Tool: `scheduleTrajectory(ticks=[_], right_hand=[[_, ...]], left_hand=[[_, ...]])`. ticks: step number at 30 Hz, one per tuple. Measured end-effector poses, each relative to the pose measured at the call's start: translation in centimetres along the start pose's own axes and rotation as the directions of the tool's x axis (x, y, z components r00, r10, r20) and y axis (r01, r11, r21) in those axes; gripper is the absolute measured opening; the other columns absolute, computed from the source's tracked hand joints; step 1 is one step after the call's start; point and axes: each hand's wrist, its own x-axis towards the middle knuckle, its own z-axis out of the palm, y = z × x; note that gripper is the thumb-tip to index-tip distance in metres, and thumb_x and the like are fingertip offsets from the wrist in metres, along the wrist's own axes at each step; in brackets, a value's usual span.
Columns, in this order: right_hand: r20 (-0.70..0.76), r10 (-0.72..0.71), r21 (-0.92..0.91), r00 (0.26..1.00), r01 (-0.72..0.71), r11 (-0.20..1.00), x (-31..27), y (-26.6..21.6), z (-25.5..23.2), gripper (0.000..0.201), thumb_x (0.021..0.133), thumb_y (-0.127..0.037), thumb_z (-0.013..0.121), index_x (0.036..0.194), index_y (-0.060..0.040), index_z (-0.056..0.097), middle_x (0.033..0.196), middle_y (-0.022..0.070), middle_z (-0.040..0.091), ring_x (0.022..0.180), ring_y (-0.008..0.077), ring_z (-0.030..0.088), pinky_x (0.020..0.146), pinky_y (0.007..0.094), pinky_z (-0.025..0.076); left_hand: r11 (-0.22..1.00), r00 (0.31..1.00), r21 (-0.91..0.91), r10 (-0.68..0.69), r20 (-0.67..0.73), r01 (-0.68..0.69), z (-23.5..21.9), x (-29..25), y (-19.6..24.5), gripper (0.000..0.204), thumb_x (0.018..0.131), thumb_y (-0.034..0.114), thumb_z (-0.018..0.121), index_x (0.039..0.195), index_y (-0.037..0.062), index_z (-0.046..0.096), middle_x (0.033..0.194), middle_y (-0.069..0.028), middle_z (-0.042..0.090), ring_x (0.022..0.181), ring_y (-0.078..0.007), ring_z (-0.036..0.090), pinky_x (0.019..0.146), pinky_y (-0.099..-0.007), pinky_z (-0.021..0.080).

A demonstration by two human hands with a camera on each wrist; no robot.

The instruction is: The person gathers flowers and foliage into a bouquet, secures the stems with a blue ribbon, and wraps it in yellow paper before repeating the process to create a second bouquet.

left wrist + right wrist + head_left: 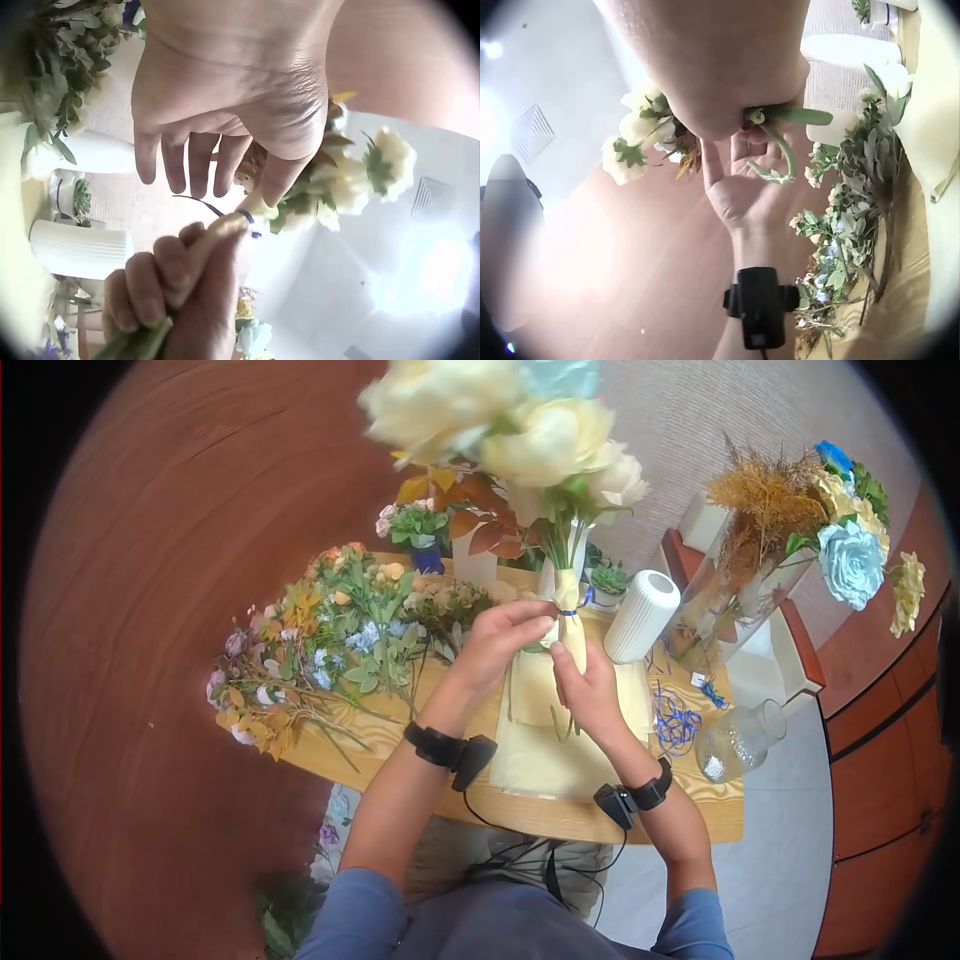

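Observation:
A bouquet of large cream artificial flowers point(548, 445) stands upright over the table, its stems bound in pale yellow wrapping paper point(567, 585). A thin blue ribbon point(569, 612) circles the paper. Below the ribbon, my right hand point(592, 690) grips the wrapped stems, its fingers curled round them in the left wrist view. Bare stem ends point(780, 150) stick out under that hand. My left hand point(232, 105) is beside the ribbon with fingers fairly straight and apart, the thumb right at the wrapping. A loose ribbon end reaches toward its fingers.
Yellow paper sheets point(540, 760) lie on the wooden table point(700, 800). At left is a pile of mixed artificial flowers point(350, 620). To the right are a white ribbed vase point(643, 618), tangled blue ribbon point(677, 720), a glass jar point(738, 743) and a tall vase of flowers point(720, 590).

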Motion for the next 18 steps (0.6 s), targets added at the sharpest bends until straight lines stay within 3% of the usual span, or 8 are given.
scheduleTrajectory(ticks=[2,5,9,12,14,15,17,18], right_hand=[[-0.068,-0.282,-0.367,0.957,0.239,0.899,0.7,1.9,0.0,0.029,0.095,-0.024,0.055,0.102,0.0027,0.051,0.077,0.0156,0.062,0.065,0.0255,0.061,0.059,0.0361,0.049],[-0.101,-0.171,-0.427,0.980,0.113,0.897,0.4,1.6,0.4,0.033,0.091,-0.024,0.060,0.106,0.0050,0.052,0.089,0.0220,0.064,0.083,0.0343,0.063,0.072,0.0403,0.049],[-0.021,-0.346,-0.510,0.938,0.288,0.811,0.0,2.1,0.0,0.035,0.089,-0.024,0.062,0.108,0.0047,0.053,0.091,0.0203,0.065,0.083,0.0329,0.064,0.073,0.0391,0.049],[0.108,-0.275,-0.389,0.955,0.295,0.873,0.0,1.7,-0.8,0.038,0.089,-0.026,0.062,0.112,0.0028,0.052,0.091,0.0160,0.065,0.081,0.0264,0.065,0.072,0.0356,0.050],[0.251,0.090,-0.045,0.964,-0.081,0.996,0.0,0.9,-1.1,0.036,0.091,-0.025,0.061,0.114,0.0010,0.052,0.088,0.0110,0.065,0.079,0.0188,0.065,0.068,0.0310,0.051],[0.252,0.086,-0.042,0.964,-0.078,0.996,0.1,0.7,-1.2,0.036,0.091,-0.025,0.061,0.114,0.0010,0.052,0.088,0.0110,0.065,0.079,0.0188,0.065,0.068,0.0310,0.051],[0.456,0.141,0.339,0.879,-0.318,0.885,0.2,0.4,-1.3,0.029,0.092,-0.025,0.060,0.109,-0.0006,0.055,0.084,0.0080,0.063,0.074,0.0144,0.064,0.063,0.0261,0.049],[0.459,0.139,0.341,0.878,-0.318,0.885,0.3,0.0,-1.3,0.029,0.092,-0.025,0.060,0.109,-0.0006,0.055,0.084,0.0080,0.063,0.074,0.0144,0.064,0.063,0.0261,0.049]], left_hand=[[0.974,0.998,0.216,0.063,0.001,-0.062,0.9,0.3,-0.9,0.030,0.086,0.010,0.065,0.113,-0.0038,0.060,0.104,-0.0056,0.065,0.095,-0.0118,0.059,0.089,-0.0268,0.046],[0.971,0.992,0.226,0.101,-0.082,-0.080,1.7,0.5,-2.1,0.029,0.085,0.009,0.066,0.111,-0.0031,0.061,0.105,-0.0064,0.065,0.094,-0.0118,0.060,0.087,-0.0266,0.047],[0.994,0.998,0.111,-0.009,-0.070,0.017,0.6,0.0,-2.3,0.028,0.084,0.005,0.063,0.111,-0.0032,0.060,0.104,-0.0087,0.066,0.094,-0.0137,0.062,0.087,-0.0274,0.048],[0.993,0.998,0.099,-0.060,0.033,0.057,-0.6,-0.2,-2.2,0.030,0.085,0.004,0.060,0.114,-0.0037,0.059,0.106,-0.0110,0.066,0.095,-0.0155,0.062,0.086,-0.0285,0.048],[0.993,0.994,0.095,-0.076,0.078,0.068,-1.0,-0.4,-2.0,0.032,0.086,0.006,0.060,0.116,-0.0038,0.057,0.110,-0.0120,0.064,0.097,-0.0162,0.062,0.087,-0.0297,0.048],[0.993,0.988,0.087,-0.089,0.128,0.078,-1.2,-0.5,-1.8,0.033,0.087,0.007,0.059,0.119,-0.0040,0.056,0.114,-0.0130,0.063,0.098,-0.0170,0.061,0.088,-0.0309,0.048],[0.993,0.979,0.025,-0.117,0.164,0.114,-1.4,-0.6,-1.5,0.036,0.088,0.007,0.059,0.121,-0.0039,0.054,0.118,-0.0137,0.061,0.100,-0.0181,0.061,0.089,-0.0326,0.048],[0.988,0.969,-0.040,-0.140,0.202,0.151,-1.5,-0.6,-1.2,0.038,0.088,0.008,0.059,0.123,-0.0038,0.053,0.123,-0.0145,0.058,0.102,-0.0193,0.061,0.091,-0.0342,0.048]])
